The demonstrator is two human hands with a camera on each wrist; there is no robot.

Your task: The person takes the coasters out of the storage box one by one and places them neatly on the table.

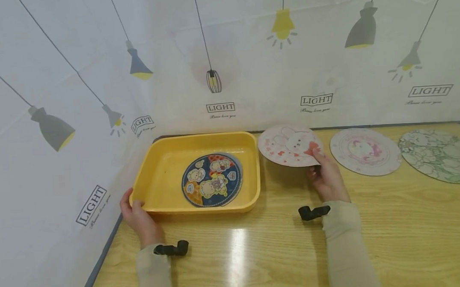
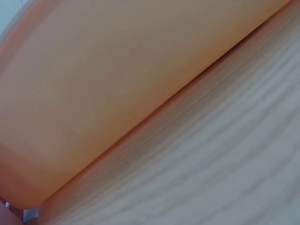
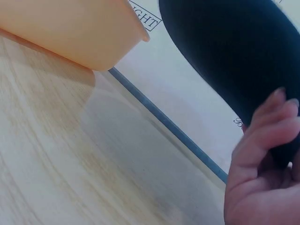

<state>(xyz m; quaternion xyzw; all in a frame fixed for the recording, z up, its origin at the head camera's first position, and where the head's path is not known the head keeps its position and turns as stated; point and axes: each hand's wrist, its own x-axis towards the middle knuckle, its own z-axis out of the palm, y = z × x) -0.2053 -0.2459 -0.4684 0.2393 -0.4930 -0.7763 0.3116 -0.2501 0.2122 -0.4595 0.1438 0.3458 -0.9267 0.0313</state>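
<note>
My right hand (image 1: 328, 177) pinches the near right edge of a round pink mat (image 1: 286, 147) with a rabbit print, thumb on top and fingers beneath. In the right wrist view the mat's black underside (image 3: 229, 47) shows, raised off the table. At the front left corner of a yellow plastic tray (image 1: 158, 172), my left hand (image 1: 141, 220) grips the rim. Inside the tray, toward its right side, lies a round dark blue mat (image 1: 212, 180) with cartoon bears. The tray's outer wall (image 2: 108, 70) fills much of the left wrist view, where the left hand is mostly out of sight.
Right of the held mat, a round white mat with a pink ring (image 1: 365, 151) and a round green floral mat (image 1: 442, 155) lie on the wooden table (image 1: 258, 253). A lamp-printed sheet (image 1: 245, 57) hangs behind the table and along its left side.
</note>
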